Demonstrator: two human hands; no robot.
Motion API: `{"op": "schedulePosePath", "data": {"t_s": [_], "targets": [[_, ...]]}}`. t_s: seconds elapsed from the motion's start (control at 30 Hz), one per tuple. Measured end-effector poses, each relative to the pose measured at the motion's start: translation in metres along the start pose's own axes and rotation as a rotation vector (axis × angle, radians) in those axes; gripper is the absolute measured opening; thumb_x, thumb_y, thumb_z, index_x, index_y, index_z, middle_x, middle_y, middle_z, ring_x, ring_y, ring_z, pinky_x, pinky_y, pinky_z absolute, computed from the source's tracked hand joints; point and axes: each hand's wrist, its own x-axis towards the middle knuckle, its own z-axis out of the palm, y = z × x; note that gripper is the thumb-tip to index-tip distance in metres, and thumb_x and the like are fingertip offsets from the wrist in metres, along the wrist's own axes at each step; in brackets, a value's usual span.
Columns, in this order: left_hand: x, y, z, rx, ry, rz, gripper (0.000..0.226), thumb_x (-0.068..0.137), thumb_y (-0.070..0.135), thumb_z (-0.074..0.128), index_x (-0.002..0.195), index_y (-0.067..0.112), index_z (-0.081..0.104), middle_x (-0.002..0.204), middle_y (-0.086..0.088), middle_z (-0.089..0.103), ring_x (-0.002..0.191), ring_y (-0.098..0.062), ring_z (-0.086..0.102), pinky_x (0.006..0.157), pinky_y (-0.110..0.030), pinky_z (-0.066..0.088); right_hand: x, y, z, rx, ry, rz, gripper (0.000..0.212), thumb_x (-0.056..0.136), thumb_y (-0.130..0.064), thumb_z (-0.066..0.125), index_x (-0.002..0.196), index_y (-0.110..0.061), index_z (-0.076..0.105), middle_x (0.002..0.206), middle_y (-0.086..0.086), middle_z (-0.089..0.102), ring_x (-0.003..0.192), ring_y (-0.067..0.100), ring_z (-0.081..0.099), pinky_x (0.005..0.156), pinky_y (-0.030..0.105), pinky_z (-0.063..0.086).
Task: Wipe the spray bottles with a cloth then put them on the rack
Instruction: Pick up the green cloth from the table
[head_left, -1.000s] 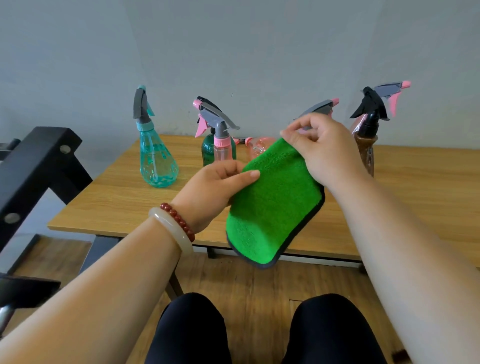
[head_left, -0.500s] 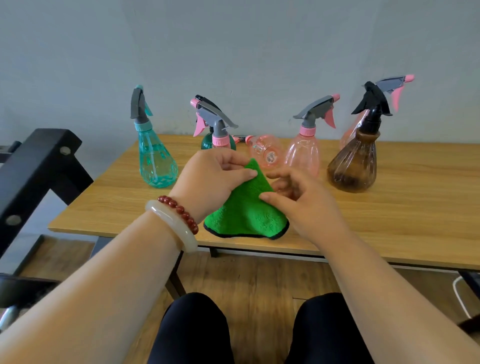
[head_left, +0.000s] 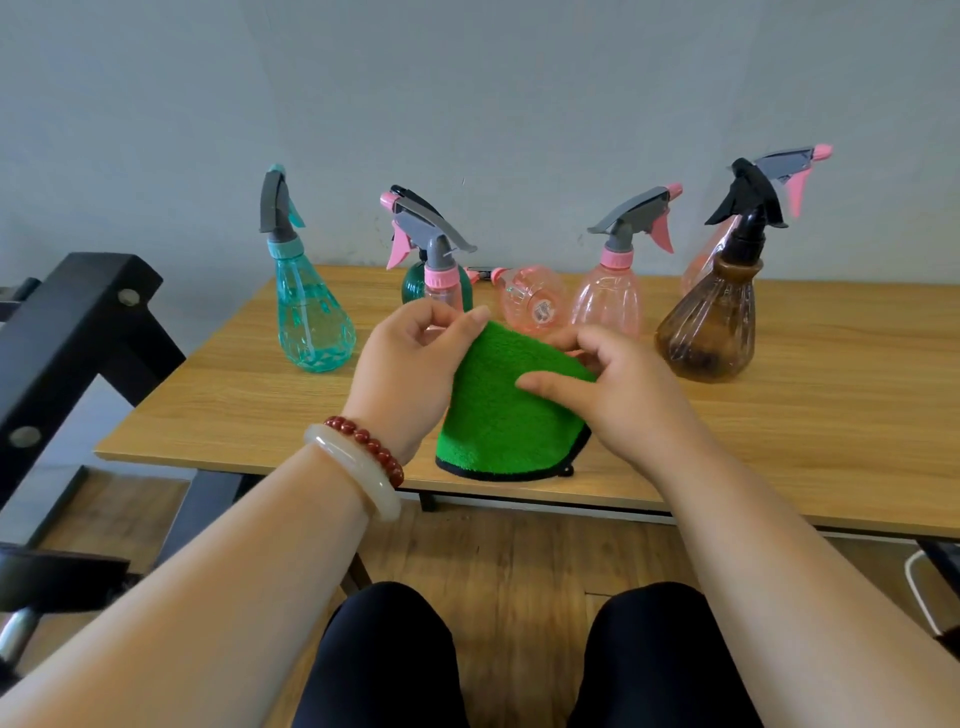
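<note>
While the person sits with both knees (head_left: 384, 654) in black trousers below the green cloth (head_left: 504, 415), two bare forearms reach up to it. On the left wrist, down and left of the cloth, sit a pale bangle (head_left: 358, 467) and a red bead bracelet (head_left: 369, 447).

The left hand (head_left: 410, 364) pinches the cloth's upper left edge between thumb and curled fingers. The right hand (head_left: 618, 395) grips the upper right edge, its thumb lying across the front of the pile and its fingers curled behind. The cloth hangs folded between them, its black-trimmed hem over the near edge of the wooden table (head_left: 831, 415); it seems to hang free of the wood, though that is hard to tell.

A black rack (head_left: 88, 322) stands well left of the cloth, off the table.

Seven spray bottles stand or lie on the table behind the cloth:
- A teal bottle (head_left: 311, 322) stands upright to the far left.
- A small pink bottle (head_left: 440, 278) stands just behind the left hand, with a dark green bottle (head_left: 413, 286) behind it.
- A lying pink bottle (head_left: 535, 304) rests on its side directly behind the cloth.
- An upright pink bottle (head_left: 608, 301) stands behind the right hand.
- A brown bottle (head_left: 711, 327) stands to the right, with a rear pink bottle (head_left: 698, 265) partly hidden behind it.

A grey wall (head_left: 519, 104) rises behind them all.
</note>
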Motion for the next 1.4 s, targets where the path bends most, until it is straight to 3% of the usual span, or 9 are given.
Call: {"op": "schedulePosePath", "data": {"t_s": [0.13, 0.37, 0.5, 0.63, 0.77, 0.87, 0.97, 1.13, 1.4], "targets": [[-0.002, -0.005, 0.001, -0.152, -0.043, -0.109, 0.015, 0.096, 0.030, 0.062, 0.093, 0.015, 0.066, 0.071, 0.007, 0.071, 0.069, -0.010, 0.068, 0.064, -0.029, 0.058, 0.004, 0.007, 0.003, 0.231, 0.071, 0.092, 0.004, 0.086, -0.028, 0.073, 0.083, -0.027, 0.071, 0.079, -0.008, 0.073, 0.077, 0.005, 0.067, 0.077, 0.028, 0.055], [-0.006, -0.016, 0.003, -0.395, -0.180, -0.218, 0.039, 0.094, -0.003, 0.057, 0.123, 0.023, 0.059, 0.102, -0.009, 0.076, 0.090, -0.023, 0.074, 0.074, -0.037, 0.061, 0.014, 0.013, 0.004, 0.412, 0.101, 0.222, 0.022, 0.075, -0.048, 0.077, 0.094, -0.038, 0.070, 0.110, -0.004, 0.070, 0.103, 0.021, 0.067, 0.095, 0.055, 0.052], [-0.006, -0.022, 0.002, -0.329, -0.093, -0.178, 0.038, 0.095, 0.003, 0.060, 0.127, 0.022, 0.057, 0.096, -0.008, 0.076, 0.085, -0.023, 0.074, 0.071, -0.036, 0.062, 0.010, 0.021, 0.005, 0.487, 0.027, 0.281, 0.068, 0.066, -0.022, 0.084, 0.117, -0.058, 0.058, 0.145, -0.002, 0.047, 0.124, 0.026, 0.056, 0.095, 0.052, 0.052], [-0.010, -0.026, 0.001, -0.360, -0.191, -0.145, 0.054, 0.092, -0.005, 0.060, 0.129, 0.033, 0.051, 0.096, -0.008, 0.075, 0.092, -0.023, 0.073, 0.078, -0.037, 0.060, 0.004, 0.018, 0.006, 0.201, 0.203, 0.137, 0.053, 0.086, -0.020, 0.074, 0.123, -0.050, 0.051, 0.125, -0.023, 0.052, 0.117, 0.011, 0.057, 0.092, 0.036, 0.054], [-0.011, -0.029, 0.000, -0.193, -0.195, -0.056, 0.054, 0.090, -0.005, 0.063, 0.118, 0.042, 0.058, 0.113, -0.001, 0.072, 0.103, -0.016, 0.070, 0.087, -0.038, 0.058, 0.003, 0.020, 0.006, 0.065, 0.305, 0.046, 0.032, 0.085, -0.037, 0.074, 0.111, -0.046, 0.057, 0.123, -0.017, 0.059, 0.115, 0.013, 0.058, 0.097, 0.046, 0.051], [-0.012, -0.029, 0.001, -0.166, -0.128, -0.043, 0.044, 0.089, 0.000, 0.067, 0.112, 0.038, 0.064, 0.114, 0.003, 0.071, 0.101, -0.011, 0.070, 0.085, -0.030, 0.059, -0.001, 0.016, 0.004, 0.071, 0.120, 0.063, 0.040, 0.070, -0.053, 0.074, 0.108, -0.056, 0.060, 0.154, -0.012, 0.034, 0.142, 0.011, 0.031, 0.113, 0.037, 0.034], [-0.009, -0.029, -0.003, -0.028, -0.187, -0.049, 0.046, 0.084, 0.007, 0.074, 0.123, 0.030, 0.064, 0.139, 0.011, 0.056, 0.112, -0.011, 0.065, 0.089, -0.025, 0.057, -0.003, 0.012, 0.000, -0.059, -0.103, 0.111, 0.046, 0.075, -0.022, 0.084, 0.097, -0.056, 0.063, 0.163, -0.016, 0.005, 0.147, 0.008, 0.015, 0.116, 0.035, 0.030], [-0.011, -0.027, -0.005, 0.396, -0.088, 0.157, 0.033, 0.084, 0.019, 0.076, 0.117, 0.020, 0.071, 0.128, 0.011, 0.056, 0.092, 0.005, 0.057, 0.077, 0.004, 0.039, -0.001, 0.010, -0.004, -0.180, 0.075, 0.069, 0.025, 0.082, -0.015, 0.078, 0.094, -0.036, 0.071, 0.154, -0.012, 0.034, 0.139, 0.008, 0.033, 0.105, 0.020, 0.026], [-0.015, -0.021, 0.000, 0.264, -0.103, 0.126, 0.016, 0.096, 0.030, 0.061, 0.105, 0.019, 0.067, 0.089, -0.007, 0.069, 0.071, -0.014, 0.060, 0.062, -0.021, 0.047, -0.005, 0.010, 0.000, -0.299, 0.126, -0.152, 0.018, 0.087, -0.022, 0.071, 0.102, -0.027, 0.063, 0.118, -0.015, 0.060, 0.109, -0.003, 0.049, 0.091, 0.010, 0.040]]}}
